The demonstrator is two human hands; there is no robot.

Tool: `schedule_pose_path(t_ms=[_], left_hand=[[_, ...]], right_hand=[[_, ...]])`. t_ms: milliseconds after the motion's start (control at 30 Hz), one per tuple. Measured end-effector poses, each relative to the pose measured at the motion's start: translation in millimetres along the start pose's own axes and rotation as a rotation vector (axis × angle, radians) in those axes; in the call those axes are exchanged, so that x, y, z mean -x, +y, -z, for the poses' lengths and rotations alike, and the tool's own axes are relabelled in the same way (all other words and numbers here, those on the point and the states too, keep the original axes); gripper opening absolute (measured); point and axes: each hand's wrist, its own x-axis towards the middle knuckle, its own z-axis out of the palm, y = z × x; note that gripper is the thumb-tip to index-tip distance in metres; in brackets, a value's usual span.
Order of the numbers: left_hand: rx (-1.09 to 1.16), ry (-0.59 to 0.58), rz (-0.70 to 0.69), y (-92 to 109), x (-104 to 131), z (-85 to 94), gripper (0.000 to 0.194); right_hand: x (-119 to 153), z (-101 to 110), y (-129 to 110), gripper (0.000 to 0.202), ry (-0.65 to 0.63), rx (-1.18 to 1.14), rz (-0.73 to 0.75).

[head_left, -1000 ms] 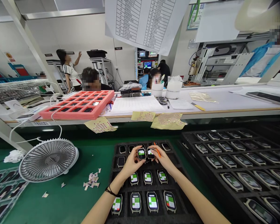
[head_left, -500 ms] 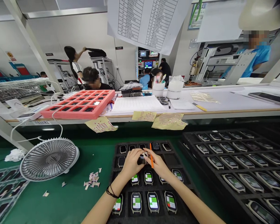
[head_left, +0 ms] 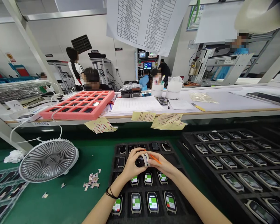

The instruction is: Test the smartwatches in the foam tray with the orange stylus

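Observation:
My left hand [head_left: 132,165] is closed around the side of a smartwatch case [head_left: 143,160], tilted up above the black foam tray [head_left: 147,186]. My right hand [head_left: 162,165] grips the case's other side and also keeps a thin orange stick [head_left: 156,159] between its fingers. Where the stick's far end lies is hidden by the fingers. Below the hands, rows of smartwatches sit in the tray's slots, several with lit green and white screens, such as one watch [head_left: 153,202]. Farther back, the watch screens are dark.
A second black tray [head_left: 220,174] of watches stands at the right. On the green mat at the left are a grey fan [head_left: 50,160] and a pile of small tabs [head_left: 92,181]. A shelf edge [head_left: 121,117] crosses ahead, bearing a pink foam tray [head_left: 95,113].
The orange stick has swung from nearly upright to a flat slant in my right hand. The watch case has turned, showing its pale side. In the background a person has raised a black tray.

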Motion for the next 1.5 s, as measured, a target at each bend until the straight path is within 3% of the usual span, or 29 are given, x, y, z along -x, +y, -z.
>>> schedule_pose_path(t_ms=[300,700,833,1000,1100,1500], left_hand=[[0.022,-0.003,0.004,2,0,-0.1,0.053],[0.045,-0.018,-0.033,1,1,-1.5,0.058],[0.029,0.056,0.000,-1,0,0.0,0.052],[0.099,0.061,0.168,-2,-2,2.9,0.048],[0.121,0.029,0.249,-1,-2,3.0,0.050],[0.090,0.006,0.262,-1,-1,3.3,0.050]], right_hand=[[1,-8,-3,0.040,0.046,0.013,-0.004],[-3,-12,8,0.042,0.091,0.134,0.129],[-5,-6,4,0.048,0.212,0.200,0.178],[1,5,-5,0.048,0.444,0.176,0.392],[7,4,-8,0.051,0.460,0.178,0.444],[11,-7,-9,0.049,0.570,0.225,0.532]])
